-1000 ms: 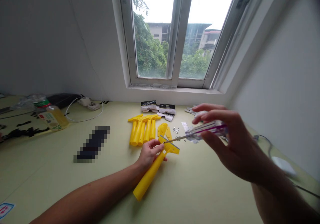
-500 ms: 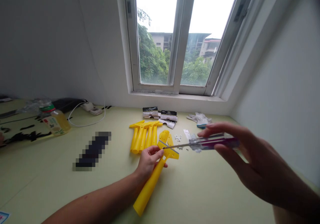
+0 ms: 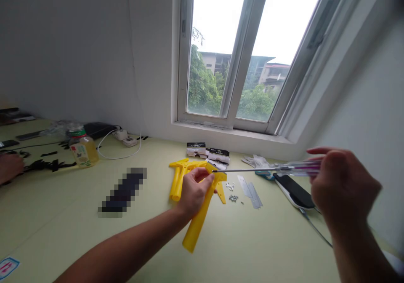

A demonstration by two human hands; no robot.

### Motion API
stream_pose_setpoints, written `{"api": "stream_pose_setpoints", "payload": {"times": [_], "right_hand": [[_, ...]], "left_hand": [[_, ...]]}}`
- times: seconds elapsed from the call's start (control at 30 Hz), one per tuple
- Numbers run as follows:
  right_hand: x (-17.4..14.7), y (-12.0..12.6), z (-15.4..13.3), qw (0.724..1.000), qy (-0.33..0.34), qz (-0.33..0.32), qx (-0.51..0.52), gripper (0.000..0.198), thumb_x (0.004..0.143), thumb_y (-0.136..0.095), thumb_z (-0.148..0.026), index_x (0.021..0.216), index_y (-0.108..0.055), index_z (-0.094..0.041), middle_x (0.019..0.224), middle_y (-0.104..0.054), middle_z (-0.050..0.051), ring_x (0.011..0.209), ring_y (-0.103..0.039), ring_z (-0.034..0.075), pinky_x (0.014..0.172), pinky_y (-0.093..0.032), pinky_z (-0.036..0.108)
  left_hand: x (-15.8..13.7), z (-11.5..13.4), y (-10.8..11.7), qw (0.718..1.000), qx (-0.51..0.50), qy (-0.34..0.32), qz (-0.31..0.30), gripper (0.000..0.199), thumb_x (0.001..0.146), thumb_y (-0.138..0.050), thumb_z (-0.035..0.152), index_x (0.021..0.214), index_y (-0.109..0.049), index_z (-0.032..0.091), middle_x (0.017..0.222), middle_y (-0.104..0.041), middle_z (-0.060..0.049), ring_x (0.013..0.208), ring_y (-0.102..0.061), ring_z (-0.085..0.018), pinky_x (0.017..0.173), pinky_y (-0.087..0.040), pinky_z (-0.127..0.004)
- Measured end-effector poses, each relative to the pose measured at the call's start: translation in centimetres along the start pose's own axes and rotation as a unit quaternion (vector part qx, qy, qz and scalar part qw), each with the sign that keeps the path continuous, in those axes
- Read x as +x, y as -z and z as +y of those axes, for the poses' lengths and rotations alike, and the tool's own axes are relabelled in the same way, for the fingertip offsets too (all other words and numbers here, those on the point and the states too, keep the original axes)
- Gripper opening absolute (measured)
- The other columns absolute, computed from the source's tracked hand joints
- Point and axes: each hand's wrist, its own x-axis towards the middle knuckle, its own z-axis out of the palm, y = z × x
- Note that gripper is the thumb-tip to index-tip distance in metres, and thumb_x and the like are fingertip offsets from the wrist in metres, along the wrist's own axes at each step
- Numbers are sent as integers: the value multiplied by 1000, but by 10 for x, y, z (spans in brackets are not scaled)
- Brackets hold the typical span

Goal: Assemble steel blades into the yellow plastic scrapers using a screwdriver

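My left hand [image 3: 193, 192] is closed around the neck of a yellow scraper [image 3: 199, 226], whose handle slants down toward me. My right hand [image 3: 345, 186] grips the clear and purple handle of a screwdriver [image 3: 296, 168]. The screwdriver's shaft lies nearly level, its tip at the scraper's head by my left fingertips; the screw itself is hidden. Behind my left hand lie several yellow scrapers [image 3: 176, 184]. Loose yellow head pieces [image 3: 221, 193] show just past the held scraper. Right of them are small screws [image 3: 233, 198], other small silver parts [image 3: 229, 185] and flat metal blades [image 3: 252, 194].
Black-and-white packets [image 3: 196, 149] and gloves [image 3: 257, 161] lie near the window wall. A black device [image 3: 296, 191] with a cable is at the right. To the left are a bottle [image 3: 84, 150], a blurred-out dark object [image 3: 123, 192] and another person's hand [image 3: 11, 167].
My right hand has turned over and drawn back to the right, now wrapped round the screwdriver's handle. The scraper is raised slightly and tilted. The view has shifted left.
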Motion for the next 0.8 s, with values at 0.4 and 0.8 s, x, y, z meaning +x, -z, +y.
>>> {"api": "stream_pose_setpoints", "payload": {"times": [0.4,0.8], "right_hand": [[-23,-9,7,993,-35,-40,-109,39,86,-47,-56,94,-62,-21,65,-63,4,50,-57,20,51,-48,35],[16,-34,-6,998,13,-42,34,32,92,-43,-43,115,-53,-23,89,-67,6,71,-65,20,63,-52,34]], "left_hand": [[-9,-10,9,997,61,37,18,33,69,-75,37,85,-61,12,82,-67,-6,54,-64,-15,51,-56,-29],[30,-16,-1,995,83,-3,47,35,69,-74,39,87,-60,12,85,-66,-6,63,-65,-16,53,-55,-27]]}}
